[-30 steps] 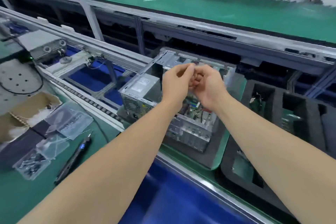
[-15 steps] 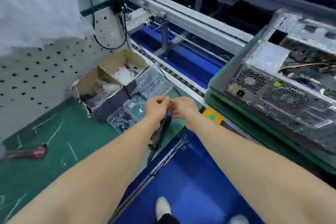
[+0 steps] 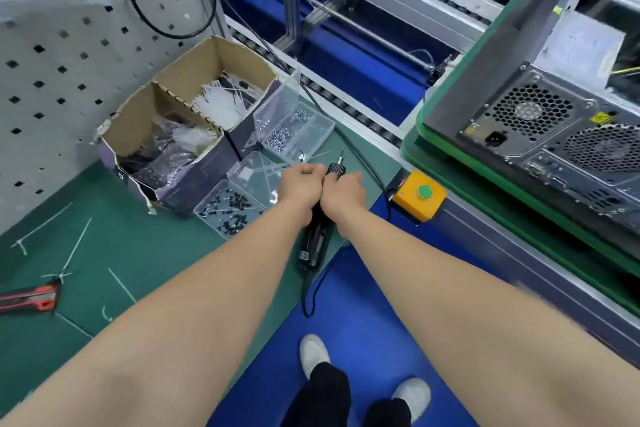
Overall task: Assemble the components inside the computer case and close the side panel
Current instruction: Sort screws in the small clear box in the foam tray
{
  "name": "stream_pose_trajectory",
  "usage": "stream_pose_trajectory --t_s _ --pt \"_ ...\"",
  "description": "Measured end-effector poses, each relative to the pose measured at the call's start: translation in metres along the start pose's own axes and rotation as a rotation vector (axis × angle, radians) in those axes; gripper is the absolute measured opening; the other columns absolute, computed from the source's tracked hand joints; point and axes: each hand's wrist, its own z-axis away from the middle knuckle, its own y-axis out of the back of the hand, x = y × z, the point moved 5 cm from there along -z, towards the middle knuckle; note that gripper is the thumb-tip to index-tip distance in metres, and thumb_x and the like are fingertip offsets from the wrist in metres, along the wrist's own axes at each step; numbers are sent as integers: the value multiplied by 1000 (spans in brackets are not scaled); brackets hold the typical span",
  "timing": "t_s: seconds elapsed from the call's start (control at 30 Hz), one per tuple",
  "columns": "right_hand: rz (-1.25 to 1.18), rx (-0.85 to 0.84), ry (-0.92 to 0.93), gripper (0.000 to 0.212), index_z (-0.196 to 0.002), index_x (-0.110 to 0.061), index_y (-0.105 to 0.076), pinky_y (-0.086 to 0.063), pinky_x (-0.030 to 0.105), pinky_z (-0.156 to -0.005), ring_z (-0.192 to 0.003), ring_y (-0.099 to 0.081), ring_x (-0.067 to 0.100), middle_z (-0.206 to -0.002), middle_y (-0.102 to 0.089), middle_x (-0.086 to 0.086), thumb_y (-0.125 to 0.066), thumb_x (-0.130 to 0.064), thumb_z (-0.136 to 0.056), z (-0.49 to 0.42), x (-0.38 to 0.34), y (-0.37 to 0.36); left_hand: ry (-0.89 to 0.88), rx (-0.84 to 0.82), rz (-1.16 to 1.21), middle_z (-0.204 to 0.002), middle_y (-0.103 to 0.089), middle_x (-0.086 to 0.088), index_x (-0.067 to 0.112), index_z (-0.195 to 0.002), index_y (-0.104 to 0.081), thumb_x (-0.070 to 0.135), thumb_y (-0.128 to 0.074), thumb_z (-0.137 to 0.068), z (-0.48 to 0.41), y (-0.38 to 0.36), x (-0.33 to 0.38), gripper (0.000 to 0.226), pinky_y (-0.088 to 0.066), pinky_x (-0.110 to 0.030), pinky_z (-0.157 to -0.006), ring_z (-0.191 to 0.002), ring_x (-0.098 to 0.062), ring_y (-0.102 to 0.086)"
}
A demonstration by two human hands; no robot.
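The open computer case [image 3: 540, 121] lies on a green pallet [image 3: 446, 152] at the right, its rear fans facing me. A black electric screwdriver [image 3: 314, 241] lies on the green mat [image 3: 145, 253], bit pointing away from me. My right hand [image 3: 343, 193] curls round the screwdriver's front collar. My left hand [image 3: 298, 184] is a closed fist pressed against the right hand, right beside the tool; whatever is inside the fist is hidden. Clear boxes of silver screws [image 3: 294, 132] and black screws [image 3: 227, 210] sit just left of my hands.
A torn cardboard box [image 3: 173, 114] with white cable ties stands at the left by a pegboard wall [image 3: 52, 62]. A yellow button box [image 3: 419, 194] sits on the conveyor rail. A red utility knife [image 3: 29, 300] lies at far left. My feet stand on blue floor [image 3: 363, 305].
My view swung from the case down to the mat at its left. Both hands came away from the case interior, dropped to the screwdriver, and the right hand took hold of it.
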Motion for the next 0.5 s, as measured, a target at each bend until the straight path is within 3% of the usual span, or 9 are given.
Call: stream_pose_trajectory --t_s 0.13,0.23,0.27,0.37,0.5 --pt "-169 -3 84 30 -126 -12 -38 -51 46 -93 -114 -61 38 -131 -58 21 -31 -38 -112 10 -9 15 7 -23 65 -100 -77 -9 18 -91 -75 29 -68 -97 2 -6 30 14 -60 -43 -91 -95 -29 -72" --pt "-234 44 195 28 -123 -14 -45 -51 48 -91 -106 -64 37 -112 -67 16 -33 -37 -112 23 -13 38 31 -74 179 -79 -71 -4 18 -81 -69 22 -67 -98 10 -22 58 18 -55 -26 -57 -68 -22 -63" --pt "-230 47 225 27 -120 -16 -47 -51 46 -88 -102 -64 36 -106 -67 13 -35 -38 -111 28 -12 46 49 -102 210 -76 -68 -3 17 -83 -69 20 -65 -98 14 -31 65 16 -51 -23 -53 -66 -20 -61" --pt "-222 54 279 23 -114 -22 -46 -47 42 -79 -98 -63 33 -98 -64 7 -36 -42 -110 40 -5 74 131 -237 337 -82 -62 -5 9 -101 -63 24 -56 -106 35 -65 82 17 -55 -32 -70 -74 -21 -60" --pt "-252 96 309 20 -114 -23 -43 -44 41 -69 -90 -65 34 -98 -66 11 -38 -42 -110 55 10 122 156 -362 396 -76 -55 -6 11 -84 -56 38 -47 -109 71 -108 95 38 -53 -34 -61 -64 -20 -54"
